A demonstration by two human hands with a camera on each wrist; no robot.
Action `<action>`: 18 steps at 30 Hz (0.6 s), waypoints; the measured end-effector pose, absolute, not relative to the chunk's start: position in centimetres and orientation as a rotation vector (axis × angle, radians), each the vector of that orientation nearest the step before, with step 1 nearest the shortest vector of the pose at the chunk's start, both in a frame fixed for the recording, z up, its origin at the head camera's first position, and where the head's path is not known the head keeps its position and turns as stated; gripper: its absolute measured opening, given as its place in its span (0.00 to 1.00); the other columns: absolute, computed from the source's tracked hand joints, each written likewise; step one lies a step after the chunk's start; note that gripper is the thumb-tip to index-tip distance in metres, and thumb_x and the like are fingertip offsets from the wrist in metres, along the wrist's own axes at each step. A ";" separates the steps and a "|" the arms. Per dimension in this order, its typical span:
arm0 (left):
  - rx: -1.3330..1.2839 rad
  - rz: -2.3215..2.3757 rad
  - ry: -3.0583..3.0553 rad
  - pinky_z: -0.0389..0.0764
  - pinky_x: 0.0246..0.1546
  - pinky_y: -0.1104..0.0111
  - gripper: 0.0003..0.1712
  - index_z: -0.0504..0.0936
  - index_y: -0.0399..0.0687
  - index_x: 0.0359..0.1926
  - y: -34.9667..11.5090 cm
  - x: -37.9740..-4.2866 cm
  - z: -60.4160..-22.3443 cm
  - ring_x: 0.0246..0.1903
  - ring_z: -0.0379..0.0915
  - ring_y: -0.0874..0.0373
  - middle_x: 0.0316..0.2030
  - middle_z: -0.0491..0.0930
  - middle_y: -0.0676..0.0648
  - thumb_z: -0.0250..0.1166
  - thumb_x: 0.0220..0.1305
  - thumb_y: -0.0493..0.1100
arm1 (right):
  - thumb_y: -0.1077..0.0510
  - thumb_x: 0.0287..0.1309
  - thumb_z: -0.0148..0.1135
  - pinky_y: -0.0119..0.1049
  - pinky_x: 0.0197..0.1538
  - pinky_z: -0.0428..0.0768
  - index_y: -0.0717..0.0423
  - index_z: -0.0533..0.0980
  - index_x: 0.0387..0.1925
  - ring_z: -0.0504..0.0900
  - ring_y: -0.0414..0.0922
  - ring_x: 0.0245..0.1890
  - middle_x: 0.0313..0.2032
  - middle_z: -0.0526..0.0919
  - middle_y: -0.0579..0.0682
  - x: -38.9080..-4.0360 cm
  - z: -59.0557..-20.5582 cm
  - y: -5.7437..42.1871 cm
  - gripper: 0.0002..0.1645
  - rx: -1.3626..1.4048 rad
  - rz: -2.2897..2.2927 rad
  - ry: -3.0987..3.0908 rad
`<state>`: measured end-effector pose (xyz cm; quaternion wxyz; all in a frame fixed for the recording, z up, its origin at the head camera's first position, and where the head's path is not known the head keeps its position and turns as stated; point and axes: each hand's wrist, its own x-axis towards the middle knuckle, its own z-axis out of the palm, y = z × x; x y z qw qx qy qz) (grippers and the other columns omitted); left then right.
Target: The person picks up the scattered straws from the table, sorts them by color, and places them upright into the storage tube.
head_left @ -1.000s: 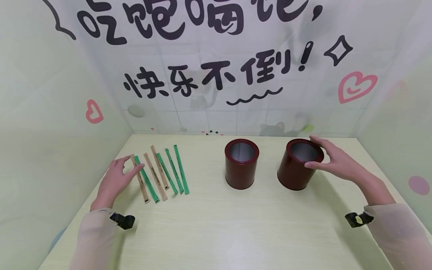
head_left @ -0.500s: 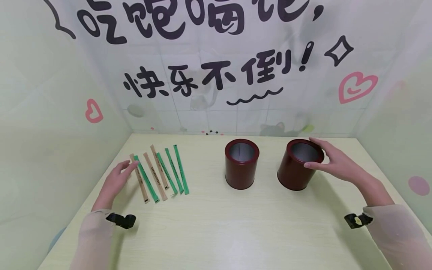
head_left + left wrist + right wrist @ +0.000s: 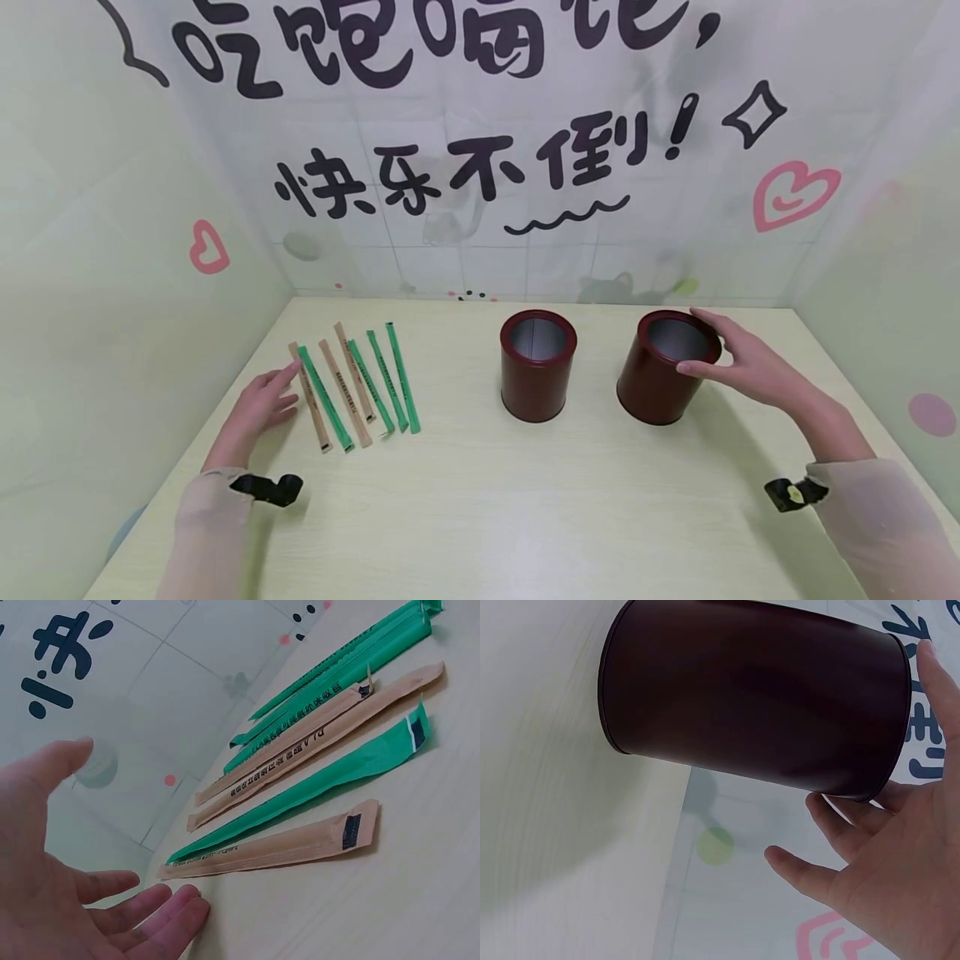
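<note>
Slim brown and green paper stick packets lie side by side on the left of the table. Beside the leftmost brown packet (image 3: pixel 313 408) is my left hand (image 3: pixel 255 408), its fingers loosely extended and holding nothing. In the left wrist view the fingertips are right at that packet's far end, with a green packet (image 3: pixel 315 787) behind it. My right hand (image 3: pixel 750 358) holds the upper rim of a dark red open tin can (image 3: pixel 656 392), thumb on the near side and fingers behind. The right wrist view shows the can's side (image 3: pixel 757 690), with some fingertips hidden behind its edge.
A second dark red open can (image 3: pixel 534 383) stands to the left of the held one. Light curtain walls (image 3: pixel 480 258) with printed lettering and hearts enclose the back and both sides of the pale wooden table (image 3: pixel 480 500).
My left hand has drawn slightly back to the left from the brown and green packets, and its fingers have spread differently. The right hand and both cans stay in place.
</note>
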<state>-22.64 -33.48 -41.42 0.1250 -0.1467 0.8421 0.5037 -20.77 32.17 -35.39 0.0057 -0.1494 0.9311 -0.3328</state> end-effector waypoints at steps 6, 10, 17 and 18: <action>-0.468 1.422 2.480 0.83 0.47 0.78 0.53 0.41 0.25 0.75 -34.3 -22.7 -42.8 0.51 0.79 0.59 0.73 0.52 0.24 0.57 0.72 0.58 | 0.51 0.62 0.67 0.71 0.63 0.67 0.64 0.49 0.76 0.60 0.70 0.69 0.71 0.58 0.70 -20.8 -35.7 32.2 0.52 -0.442 -1.040 2.912; -0.499 1.369 2.572 0.84 0.40 0.78 0.45 0.55 0.25 0.72 -34.1 -22.7 -43.4 0.34 0.77 0.75 0.70 0.59 0.24 0.63 0.68 0.51 | 0.52 0.62 0.67 0.71 0.63 0.67 0.64 0.48 0.76 0.60 0.71 0.69 0.71 0.57 0.70 -20.8 -35.9 32.2 0.52 -0.431 -1.059 2.910; -0.536 1.201 2.741 0.82 0.35 0.74 0.36 0.66 0.24 0.62 -33.1 -22.9 -43.4 0.28 0.78 0.68 0.58 0.72 0.24 0.67 0.65 0.46 | 0.54 0.62 0.67 0.72 0.63 0.66 0.64 0.49 0.76 0.60 0.69 0.69 0.71 0.57 0.69 -20.7 -36.2 32.3 0.51 -0.438 -1.095 2.897; -0.535 1.184 2.754 0.82 0.35 0.73 0.35 0.66 0.24 0.61 -33.1 -22.9 -43.4 0.28 0.79 0.68 0.57 0.73 0.24 0.67 0.64 0.46 | 0.54 0.61 0.67 0.72 0.64 0.66 0.64 0.49 0.76 0.59 0.69 0.69 0.71 0.57 0.69 -20.8 -36.2 32.3 0.52 -0.442 -1.103 2.893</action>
